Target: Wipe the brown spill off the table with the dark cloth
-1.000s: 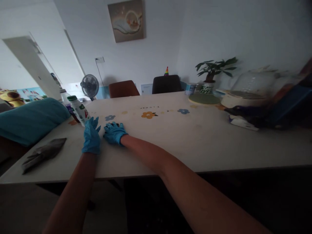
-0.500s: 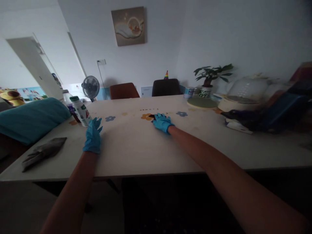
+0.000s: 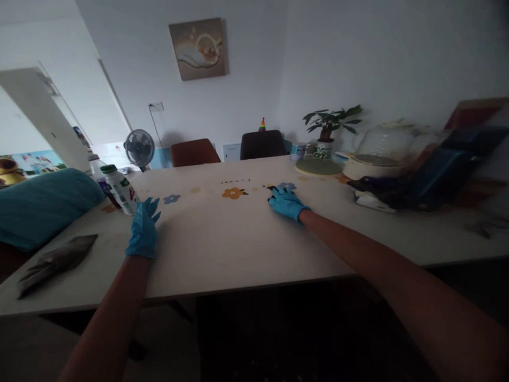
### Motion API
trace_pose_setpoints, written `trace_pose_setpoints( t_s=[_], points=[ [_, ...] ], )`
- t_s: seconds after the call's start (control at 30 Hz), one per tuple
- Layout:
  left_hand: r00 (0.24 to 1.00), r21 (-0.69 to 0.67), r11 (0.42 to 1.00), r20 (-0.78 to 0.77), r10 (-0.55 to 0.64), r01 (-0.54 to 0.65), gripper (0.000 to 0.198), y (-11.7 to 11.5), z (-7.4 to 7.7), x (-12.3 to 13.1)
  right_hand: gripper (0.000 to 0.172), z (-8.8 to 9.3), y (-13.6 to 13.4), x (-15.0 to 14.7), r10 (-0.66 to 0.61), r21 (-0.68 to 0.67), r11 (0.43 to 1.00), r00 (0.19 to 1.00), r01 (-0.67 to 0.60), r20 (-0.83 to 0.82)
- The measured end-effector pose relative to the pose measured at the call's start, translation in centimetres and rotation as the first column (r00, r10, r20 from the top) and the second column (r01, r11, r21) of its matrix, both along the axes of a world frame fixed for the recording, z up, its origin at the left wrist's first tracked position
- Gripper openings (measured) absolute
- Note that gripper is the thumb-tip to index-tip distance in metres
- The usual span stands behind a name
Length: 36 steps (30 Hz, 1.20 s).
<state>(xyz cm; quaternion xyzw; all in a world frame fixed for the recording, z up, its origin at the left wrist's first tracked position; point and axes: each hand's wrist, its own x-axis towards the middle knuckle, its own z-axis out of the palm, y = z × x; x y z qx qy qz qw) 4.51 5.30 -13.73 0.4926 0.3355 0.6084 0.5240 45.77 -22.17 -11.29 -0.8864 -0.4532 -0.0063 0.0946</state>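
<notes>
My right hand [image 3: 287, 203], in a thin blue glove, lies palm down on the white table [image 3: 207, 239]. Its fingers are bent over a small dark thing [image 3: 271, 188], of which only bits show at the fingertips; its kind is hidden. My left hand [image 3: 143, 228], gloved the same way, rests at the table's left side with fingers apart and nothing in it. Just beyond that hand stands a white bottle with a green cap [image 3: 121, 190]. Printed flowers, such as an orange one [image 3: 233, 193], run across the tabletop between my hands.
Behind the white bottle is a second bottle [image 3: 95, 168]. A crumpled grey glove [image 3: 59, 262] lies at the left. Toward the right stand a mug [image 3: 298, 151], a potted plant [image 3: 324, 148], a round green mat [image 3: 318, 167], a lidded white appliance [image 3: 374, 167] and a dark blue object [image 3: 441, 175].
My right hand has slid rightward across the tabletop with the dark thing, from the orange flower to the blue flower. The left hand stays by the bottle. The view has turned slightly right.
</notes>
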Motion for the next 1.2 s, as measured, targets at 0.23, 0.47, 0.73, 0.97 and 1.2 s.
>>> trace_pose_setpoints(
  t_s=[0.23,0.47,0.73,0.97,1.2],
  points=[
    [1.0,0.017,1.0,0.003,-0.017,0.016,0.057,0.3,-0.2,0.3,0.062,-1.8,2.3,-8.2,0.397,0.024,0.916,0.915,-0.399,0.072],
    [1.0,0.017,1.0,-0.005,-0.017,0.017,0.056,0.0,-0.1,0.3,0.063,-1.8,7.5,-20.3,0.627,0.046,0.774,0.775,-0.631,0.08],
    [1.0,0.002,1.0,0.0,0.008,-0.008,0.053,-0.3,0.2,0.2,0.052,-0.9,14.3,-29.5,0.696,0.078,0.712,0.716,-0.698,0.049],
    [0.999,-0.028,0.999,0.023,0.033,-0.032,0.046,-0.6,0.4,0.3,0.049,-1.0,12.9,-29.8,0.736,0.148,0.671,0.676,-0.726,-0.019],
    [0.999,-0.047,0.999,0.031,0.028,-0.026,0.044,-0.5,0.7,0.0,0.069,-0.9,4.3,-23.6,0.747,0.142,0.665,0.654,-0.733,-0.123]
  ],
)
